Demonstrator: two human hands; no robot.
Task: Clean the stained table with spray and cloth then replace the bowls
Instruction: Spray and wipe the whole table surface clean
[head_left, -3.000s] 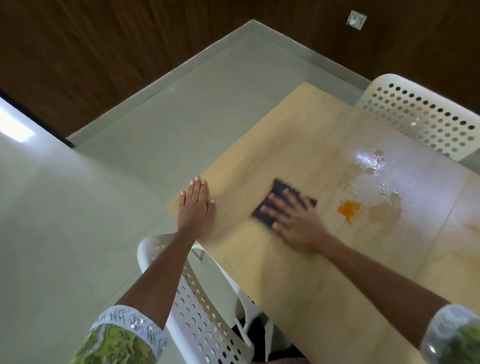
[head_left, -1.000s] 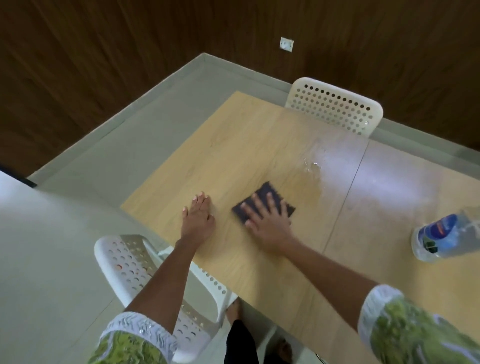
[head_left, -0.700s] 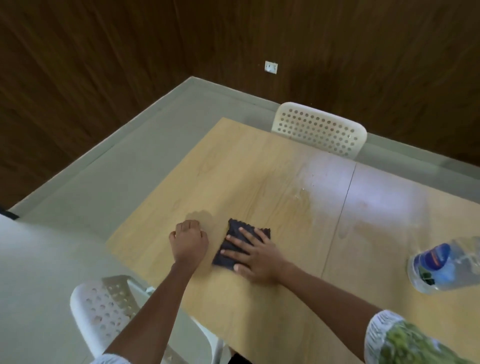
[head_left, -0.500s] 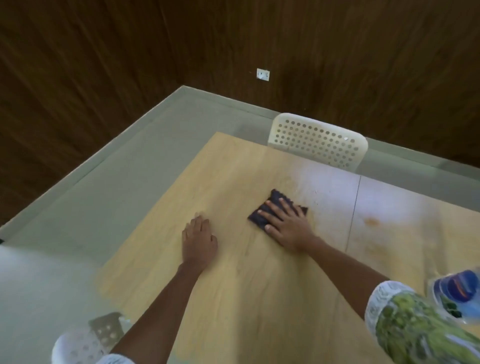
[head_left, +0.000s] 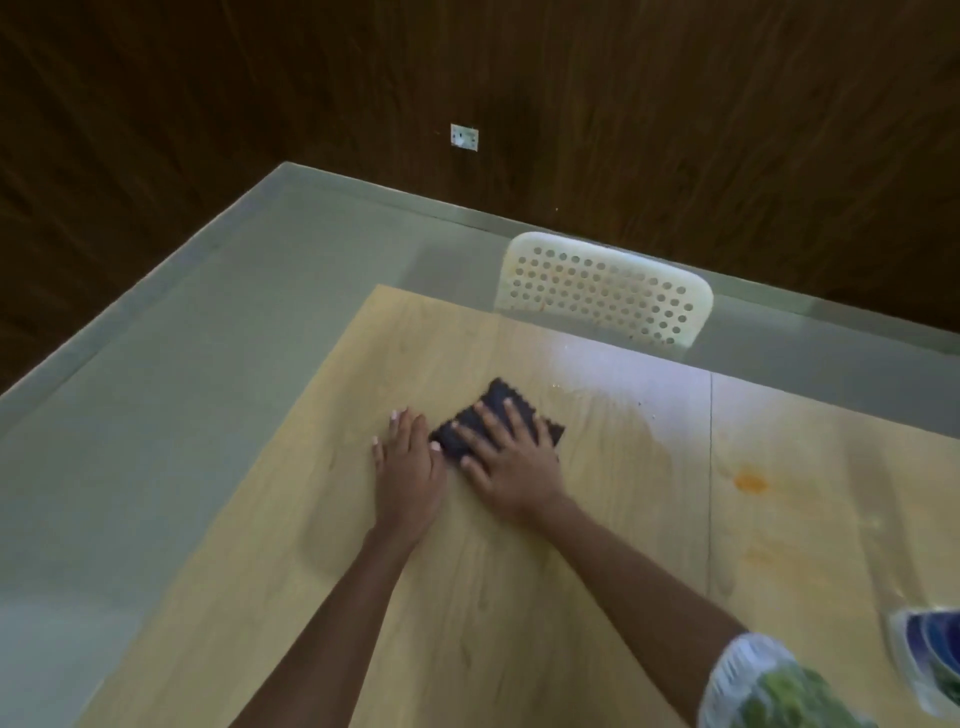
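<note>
A dark blue cloth (head_left: 500, 406) lies flat on the light wooden table (head_left: 519, 597). My right hand (head_left: 511, 462) presses on the cloth with fingers spread and straight. My left hand (head_left: 408, 470) lies flat on the table just left of it, thumb beside the cloth's edge. An orange stain (head_left: 749, 480) marks the table to the right of the seam, with a fainter smear below it. A wet sheen (head_left: 613, 374) shows beyond the cloth. A clear bottle with a blue label (head_left: 930, 654) lies at the right edge, blurred. No bowls are in view.
A white perforated chair (head_left: 602, 291) stands at the table's far side. Grey floor (head_left: 182, 389) runs along the table's left edge. Dark wood-panelled walls with a white socket (head_left: 464, 137) close off the corner.
My right hand has slid the cloth back towards my left hand, which now lies beside it. The view has tilted, so the near white chair has left the frame.
</note>
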